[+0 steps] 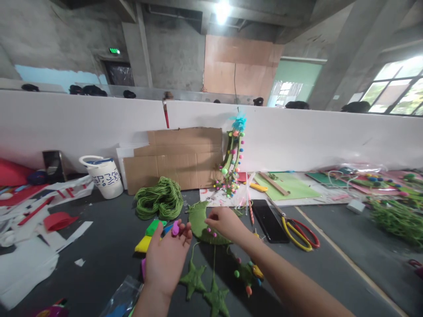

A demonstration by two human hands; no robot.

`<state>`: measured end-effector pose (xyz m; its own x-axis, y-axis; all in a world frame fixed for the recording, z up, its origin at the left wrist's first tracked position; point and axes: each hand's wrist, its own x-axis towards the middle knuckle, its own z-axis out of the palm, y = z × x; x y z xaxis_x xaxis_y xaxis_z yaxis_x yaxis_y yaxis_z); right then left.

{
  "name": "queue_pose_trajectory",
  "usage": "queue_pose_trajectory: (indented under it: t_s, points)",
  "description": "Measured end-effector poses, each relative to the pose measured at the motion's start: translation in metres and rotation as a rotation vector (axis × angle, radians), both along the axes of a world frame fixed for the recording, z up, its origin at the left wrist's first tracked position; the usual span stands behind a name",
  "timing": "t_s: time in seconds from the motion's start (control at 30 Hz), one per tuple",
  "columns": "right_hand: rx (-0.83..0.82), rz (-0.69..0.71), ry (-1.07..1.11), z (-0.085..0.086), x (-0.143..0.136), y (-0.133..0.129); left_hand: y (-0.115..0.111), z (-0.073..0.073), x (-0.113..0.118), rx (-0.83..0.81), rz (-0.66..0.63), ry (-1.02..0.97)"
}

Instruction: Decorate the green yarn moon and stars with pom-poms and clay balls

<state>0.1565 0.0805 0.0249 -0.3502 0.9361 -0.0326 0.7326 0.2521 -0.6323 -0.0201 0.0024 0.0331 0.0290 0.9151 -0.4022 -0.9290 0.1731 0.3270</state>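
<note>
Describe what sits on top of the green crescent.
Small pink balls sit on the green crescent. Whatever lies behind the right hand is covered and cannot be seen.

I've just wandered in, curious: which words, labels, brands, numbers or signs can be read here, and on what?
None can be read.
Glowing green rectangular sign on the grey concrete wall: too small and blurred.
White bucket-shaped container: blue letter-like marks, too blurred.
Flat white sheet by the brown cardboard panel: reddish marks, too blurred to tell if they are writing.
</note>
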Motion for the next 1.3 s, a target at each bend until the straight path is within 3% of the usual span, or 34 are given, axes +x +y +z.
queue_pose_trajectory:
  t_s: [0.17,0.43,0.73,0.93,1.03,1.13,1.3]
  points:
    - [0.086,0.099,-0.254,-0.014,-0.016,0.005,0.0,-0.002,-0.001,0.013,0.01,-0.02]
    - [0.186,0.239,-0.419,-0.019,-0.02,0.004,-0.001,0.005,0.003,-0.017,0.01,-0.032]
    - [0.21,0.252,-0.449,-0.016,-0.017,0.006,-0.002,0.003,0.002,-0.027,0.012,-0.035]
    - [0.213,0.202,-0.344,-0.018,-0.013,0.008,0.0,-0.002,0.003,-0.008,-0.013,-0.013]
    - [0.246,0.128,-0.218,-0.009,-0.012,0.004,0.002,-0.002,0.006,-0.006,-0.017,0.08]
    - [0.271,0.071,-0.049,0.012,-0.012,-0.012,0.002,-0.002,0.011,-0.002,-0.055,0.176]
    - [0.237,0.132,0.221,0.04,-0.014,-0.05,-0.005,-0.003,0.02,0.138,-0.134,0.311]
